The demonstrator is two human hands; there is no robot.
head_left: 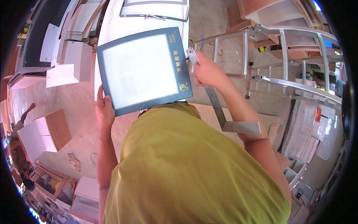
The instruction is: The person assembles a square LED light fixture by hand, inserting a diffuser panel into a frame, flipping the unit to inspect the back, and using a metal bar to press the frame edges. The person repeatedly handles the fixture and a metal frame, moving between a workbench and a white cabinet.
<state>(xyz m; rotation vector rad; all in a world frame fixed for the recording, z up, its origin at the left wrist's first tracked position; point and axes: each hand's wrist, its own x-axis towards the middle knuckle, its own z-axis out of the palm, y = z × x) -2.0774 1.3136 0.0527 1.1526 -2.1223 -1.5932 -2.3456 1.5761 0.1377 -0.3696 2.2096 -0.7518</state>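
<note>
Glossy dark-framed panel [145, 71], dull metal square [227, 119] — matt cloth shirt [186, 168]

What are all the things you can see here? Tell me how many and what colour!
Flat square panel: one, white with dark blue border, held up at the middle.
Metal square ruler: one, grey, right of the panel.
Ladder: one, silver, lying on the floor at the right.
Cabinet boxes: several, white and wood-brown, on the floor at the left.
Shirt: one, yellow-green, lower middle.
Left hand: one, gripping the panel's left lower edge.
Right hand: one, at the panel's right edge, gripping the ruler.
</note>
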